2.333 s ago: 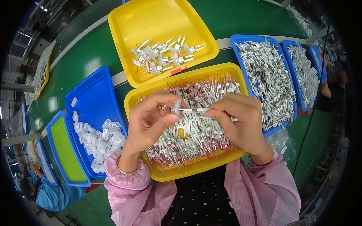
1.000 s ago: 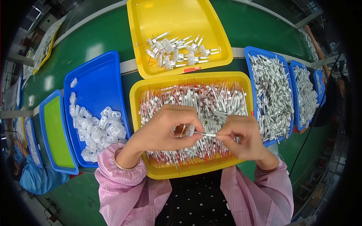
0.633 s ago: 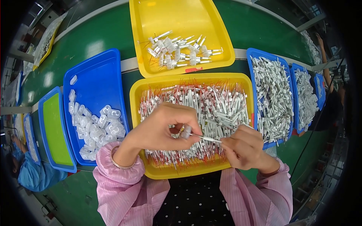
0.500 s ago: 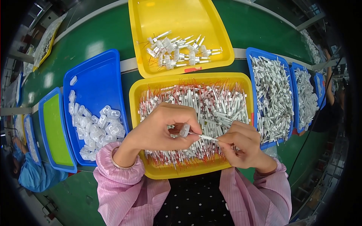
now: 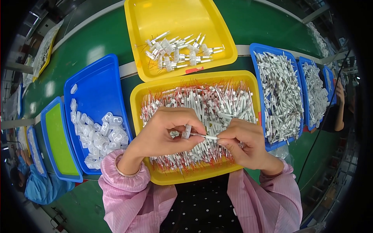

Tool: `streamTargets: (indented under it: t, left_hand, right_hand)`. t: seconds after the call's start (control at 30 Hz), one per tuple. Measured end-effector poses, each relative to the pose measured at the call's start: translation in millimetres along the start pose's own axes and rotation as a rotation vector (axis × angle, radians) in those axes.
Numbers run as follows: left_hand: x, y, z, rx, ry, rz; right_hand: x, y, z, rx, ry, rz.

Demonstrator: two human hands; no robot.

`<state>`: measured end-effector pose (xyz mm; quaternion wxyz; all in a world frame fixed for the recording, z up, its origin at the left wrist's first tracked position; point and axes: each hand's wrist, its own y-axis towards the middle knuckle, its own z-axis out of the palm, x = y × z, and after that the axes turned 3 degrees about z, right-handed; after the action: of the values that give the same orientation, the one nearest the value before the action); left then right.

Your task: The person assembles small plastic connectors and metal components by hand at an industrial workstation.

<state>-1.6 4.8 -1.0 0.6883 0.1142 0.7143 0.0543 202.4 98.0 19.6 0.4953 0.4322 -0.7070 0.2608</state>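
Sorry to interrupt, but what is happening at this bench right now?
A person in pink sleeves is working over a near yellow tray heaped with thin white parts with red leads. The left hand pinches a small clear cap, and the right hand holds a white wired part with its tip at that cap. A far yellow tray holds a small batch of white pieces, a blue tray on the left holds loose clear caps, and blue trays on the right hold more white parts.
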Motion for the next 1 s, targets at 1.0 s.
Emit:
streamTargets:
  t: [1.0]
  left_hand:
    - [17.4,-0.3,-4.0,-0.239,-0.421,-0.077]
  right_hand:
    - [-6.2,13.1,4.7,-0.266,0.006,0.096]
